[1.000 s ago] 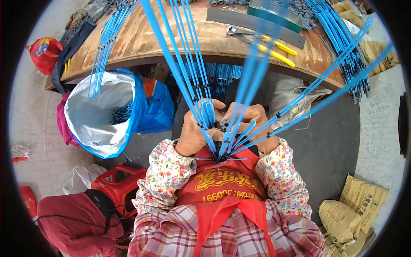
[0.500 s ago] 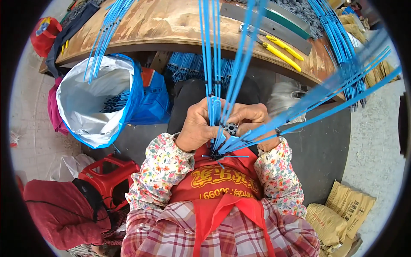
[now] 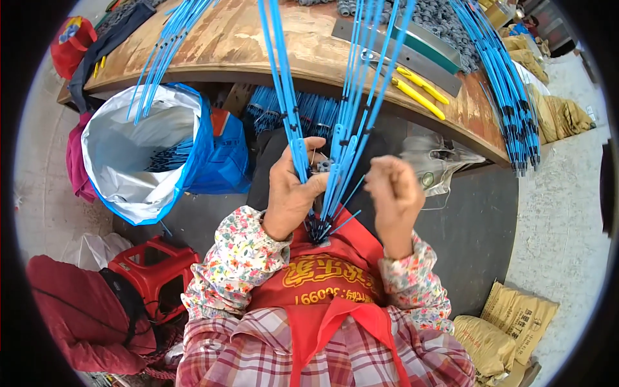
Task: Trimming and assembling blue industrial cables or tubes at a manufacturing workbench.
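Blue ribs (image 3: pixel 299 158) are fanning toward twelve o'clock; fingers of the left hand (image 3: pixel 289 193) are pinching them beside a gray hub (image 3: pixel 323 166). At four o'clock, the right hand (image 3: pixel 394 197) is hovering, blurred, fingers half curled; their grip cannot be told. At nine o'clock, a blue bag (image 3: pixel 119 145) is holding black-and-blue rods (image 3: pixel 173 155).

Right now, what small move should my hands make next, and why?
I'd probably bring your right hand in to the blue strips: your left hand alone holds them beside the small grey piece, the strips fan apart upward, and your right hand, blurred, is off to the side.
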Demonstrator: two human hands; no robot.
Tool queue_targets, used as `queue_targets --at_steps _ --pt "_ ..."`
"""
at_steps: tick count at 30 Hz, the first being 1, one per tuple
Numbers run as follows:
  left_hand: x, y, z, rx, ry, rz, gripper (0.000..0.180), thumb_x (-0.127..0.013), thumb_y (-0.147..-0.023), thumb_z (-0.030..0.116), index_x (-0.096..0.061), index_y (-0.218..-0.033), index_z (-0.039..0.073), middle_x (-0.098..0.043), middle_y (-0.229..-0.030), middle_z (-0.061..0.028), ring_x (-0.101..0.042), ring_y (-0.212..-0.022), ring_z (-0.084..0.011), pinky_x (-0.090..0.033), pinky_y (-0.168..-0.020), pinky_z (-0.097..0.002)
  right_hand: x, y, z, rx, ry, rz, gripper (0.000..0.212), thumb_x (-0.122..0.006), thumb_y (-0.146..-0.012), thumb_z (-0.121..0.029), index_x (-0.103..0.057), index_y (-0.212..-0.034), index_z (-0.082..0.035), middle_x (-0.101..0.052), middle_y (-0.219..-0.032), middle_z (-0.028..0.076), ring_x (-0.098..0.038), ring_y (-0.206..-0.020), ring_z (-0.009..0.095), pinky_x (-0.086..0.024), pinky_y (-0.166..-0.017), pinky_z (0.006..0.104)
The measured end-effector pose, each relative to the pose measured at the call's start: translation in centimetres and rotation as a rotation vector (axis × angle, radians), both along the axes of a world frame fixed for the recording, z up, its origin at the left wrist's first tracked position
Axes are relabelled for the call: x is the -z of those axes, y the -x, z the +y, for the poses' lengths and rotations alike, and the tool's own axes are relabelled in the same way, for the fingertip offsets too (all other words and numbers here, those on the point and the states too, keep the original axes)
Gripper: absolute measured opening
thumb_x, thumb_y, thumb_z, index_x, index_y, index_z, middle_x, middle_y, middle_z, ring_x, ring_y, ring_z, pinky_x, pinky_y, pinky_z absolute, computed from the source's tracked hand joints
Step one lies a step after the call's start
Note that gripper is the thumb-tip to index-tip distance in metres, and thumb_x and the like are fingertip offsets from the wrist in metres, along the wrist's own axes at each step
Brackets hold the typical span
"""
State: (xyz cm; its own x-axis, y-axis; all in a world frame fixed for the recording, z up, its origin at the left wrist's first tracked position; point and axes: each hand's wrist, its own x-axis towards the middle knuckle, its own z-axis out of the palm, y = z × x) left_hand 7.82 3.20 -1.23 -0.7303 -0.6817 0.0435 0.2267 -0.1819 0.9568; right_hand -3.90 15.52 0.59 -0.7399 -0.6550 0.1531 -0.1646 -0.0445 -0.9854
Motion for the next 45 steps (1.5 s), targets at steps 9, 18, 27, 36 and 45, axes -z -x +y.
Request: queue_targets --at_steps 9,18,27,36,45 --pt "-0.1 0.0 1.9 -0.02 0.036 0.006 0.061 -0.078 -0.075 0.016 -0.045 -0.123 -0.002 -0.059 -0.09 -0.0051 -0.054 -0.08 -0.0089 -0.045 -0.071 -0.0215 -0.9 -2.0 -0.1 -0.165 -0.104 0.273 0.032 -0.061 -0.08 0.007 -0.057 -0.112 0.005 -0.062 -0.093 0.008 -0.06 -0.084 0.012 -0.048 -0.073 0.0244" --pt "-0.7 -1.6 -0.6 0.252 0.198 -0.004 0.063 -0.077 -0.073 0.012 -0.04 -0.123 0.001 -0.052 -0.096 -0.0037 -0.053 -0.086 -0.0106 -0.045 -0.075 -0.0242 -0.3 0.0 -0.9 -0.271 -0.024 0.224 0.028 -0.072 -0.071 0.003 -0.065 -0.098 0.001 -0.066 -0.092 0.011 -0.066 -0.079 0.019 -0.052 -0.069 0.0284" --pt "-1.3 -2.0 -2.8 0.482 -0.07 -0.077 0.032 -0.075 -0.074 0.007 -0.054 -0.097 -0.001 -0.051 -0.084 -0.0013 -0.053 -0.076 -0.0105 -0.044 -0.072 -0.0236 -0.7 1.2 -1.7 -0.389 0.014 0.11 0.024 -0.071 -0.07 0.006 -0.065 -0.094 0.003 -0.066 -0.088 0.007 -0.066 -0.077 0.015 -0.054 -0.072 0.0264" --pt "1.0 -0.9 -0.1 0.126 0.161 0.069 0.022 -0.077 -0.074 0.01 -0.057 -0.076 0.002 -0.052 -0.077 -0.0014 -0.049 -0.067 -0.0069 -0.039 -0.057 -0.0227 0.1 0.5 -1.1 -0.343 0.152 -0.039 0.027 -0.07 -0.068 0.01 -0.066 -0.093 0.002 -0.065 -0.086 0.006 -0.065 -0.084 0.016 -0.053 -0.075 0.0271" --pt "0.9 -1.3 0.1 0.014 0.331 0.055 0.027 -0.079 -0.071 0.013 -0.055 -0.074 0.001 -0.051 -0.07 -0.0035 -0.049 -0.063 -0.0108 -0.039 -0.055 -0.0252 0.5 0.9 -1.2 -0.418 0.09 -0.03 0.027 -0.068 -0.069 0.012 -0.065 -0.094 0.003 -0.065 -0.084 0.007 -0.065 -0.081 0.016 -0.053 -0.074 0.0277"
